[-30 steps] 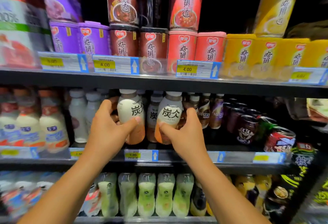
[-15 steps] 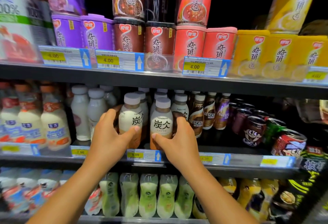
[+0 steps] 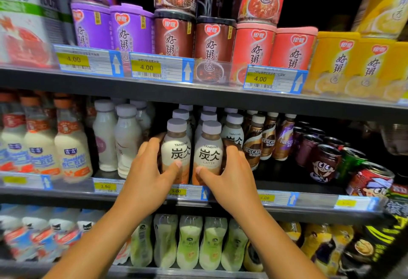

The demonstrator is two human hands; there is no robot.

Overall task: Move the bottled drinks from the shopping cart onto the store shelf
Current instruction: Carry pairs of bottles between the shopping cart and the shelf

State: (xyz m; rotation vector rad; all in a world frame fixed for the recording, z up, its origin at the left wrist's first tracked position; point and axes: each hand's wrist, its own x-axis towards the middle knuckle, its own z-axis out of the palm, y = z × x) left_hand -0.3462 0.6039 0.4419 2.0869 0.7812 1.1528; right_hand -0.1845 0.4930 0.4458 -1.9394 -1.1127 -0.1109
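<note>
Two white-and-tan latte bottles with grey caps stand side by side at the front of the middle shelf (image 3: pixel 309 189). My left hand (image 3: pixel 146 173) wraps the left latte bottle (image 3: pixel 175 146), thumb across its lower front. My right hand (image 3: pixel 229 175) grips the right latte bottle (image 3: pixel 208 148) the same way. Both bottles are upright, their bases hidden behind my thumbs and the price rail. More bottles of the same kind stand in rows right behind them. The shopping cart is out of view.
White milk bottles (image 3: pixel 125 141) stand left of my left hand, brown coffee bottles (image 3: pixel 254 144) and dark cans (image 3: pixel 324 161) right of my right hand. The upper shelf (image 3: pixel 198 94) hangs low over the bottle caps. Pale green bottles (image 3: pixel 189 241) fill the shelf below.
Both hands have lowered the two latte bottles from tilted and raised to upright at the shelf front, and brought them closer together. The view has moved nearer the shelf.
</note>
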